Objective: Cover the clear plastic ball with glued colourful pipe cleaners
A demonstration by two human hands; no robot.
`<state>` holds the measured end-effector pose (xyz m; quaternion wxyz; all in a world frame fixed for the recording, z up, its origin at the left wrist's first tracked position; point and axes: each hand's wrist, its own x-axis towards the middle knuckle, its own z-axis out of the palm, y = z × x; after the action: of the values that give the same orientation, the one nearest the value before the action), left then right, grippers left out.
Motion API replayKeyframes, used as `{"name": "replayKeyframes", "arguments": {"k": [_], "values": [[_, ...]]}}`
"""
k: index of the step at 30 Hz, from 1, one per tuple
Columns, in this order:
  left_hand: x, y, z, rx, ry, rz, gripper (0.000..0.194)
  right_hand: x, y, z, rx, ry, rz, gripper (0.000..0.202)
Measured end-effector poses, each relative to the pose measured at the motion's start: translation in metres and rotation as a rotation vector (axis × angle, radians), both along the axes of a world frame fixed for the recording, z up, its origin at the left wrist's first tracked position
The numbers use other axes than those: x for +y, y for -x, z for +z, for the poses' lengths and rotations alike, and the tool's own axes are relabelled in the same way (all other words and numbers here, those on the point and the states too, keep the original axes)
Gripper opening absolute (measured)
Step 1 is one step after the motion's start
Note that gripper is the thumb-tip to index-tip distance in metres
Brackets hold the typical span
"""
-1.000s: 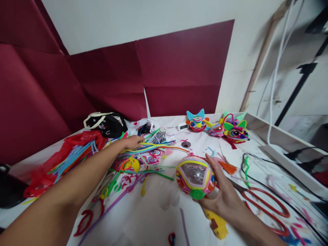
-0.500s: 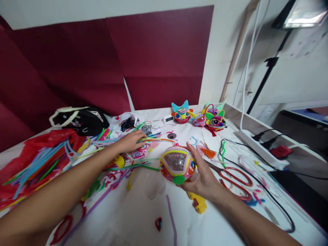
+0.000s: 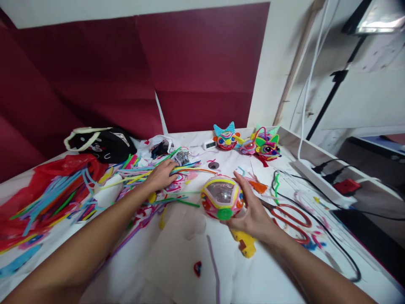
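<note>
Maroon sheets [image 3: 202, 67] are backing a crowded white worktop [image 3: 249, 280]

From the head camera, the right hand [image 3: 249, 213] is holding a decorated ball [image 3: 218, 202], thumb beneath and fingers curving round its right side; whether the ball is touching the worktop is hard to tell. The left hand [image 3: 163, 175] is resting over colored stems [image 3: 136, 176] to the left of the ball, its fingers loosely curled; whether it is gripping any strand cannot be told. Keeping the right hand's grasp light but steady would likely be sparing the raised trim, and drawing a stem out by a loose end would probably be disturbing the tangle less than tugging across its middle.

The ball is showing a smooth, see-through window [image 3: 224, 192] framed in yellow and pink, above a green disc [image 3: 224, 214]. The stems are looking thin and bendable, and more are lying in a crinkled red bag [image 3: 72, 162]. Eared ornaments [image 3: 226, 138] are standing at the back, while scissors [image 3: 274, 207] with orange loops are lying beside the right hand.
</note>
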<state>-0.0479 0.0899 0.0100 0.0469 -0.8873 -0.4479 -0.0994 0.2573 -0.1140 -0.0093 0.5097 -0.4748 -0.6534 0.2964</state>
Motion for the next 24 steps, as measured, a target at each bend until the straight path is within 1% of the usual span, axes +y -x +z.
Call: {"name": "replayKeyframes", "arguments": {"k": [3,5,9,12,16,19,24], "values": [[-0.002,0.006,-0.004,0.007,-0.040,0.067,0.043,0.001,0.000,-0.001,0.107,0.064,0.008,0.114],[-0.003,0.007,-0.008,0.017,-0.049,0.103,0.044,0.003,0.001,0.000,0.123,0.077,0.012,0.114],[-0.005,0.006,-0.017,0.051,-0.051,0.149,0.042,0.010,0.007,0.003,0.039,0.051,0.004,0.115],[-0.007,0.003,-0.021,0.076,-0.061,0.175,0.036,0.020,0.013,0.006,-0.022,0.026,0.051,0.114],[-0.011,0.003,-0.021,0.100,-0.069,0.171,0.028,0.037,0.021,0.006,-0.082,0.019,0.131,0.114],[-0.013,0.004,-0.018,0.094,-0.093,0.161,0.026,0.051,0.029,-0.001,-0.111,0.016,0.147,0.113],[-0.012,0.006,-0.011,0.051,-0.140,0.171,0.028,0.069,0.039,-0.013,-0.234,0.002,0.173,0.122]]}}
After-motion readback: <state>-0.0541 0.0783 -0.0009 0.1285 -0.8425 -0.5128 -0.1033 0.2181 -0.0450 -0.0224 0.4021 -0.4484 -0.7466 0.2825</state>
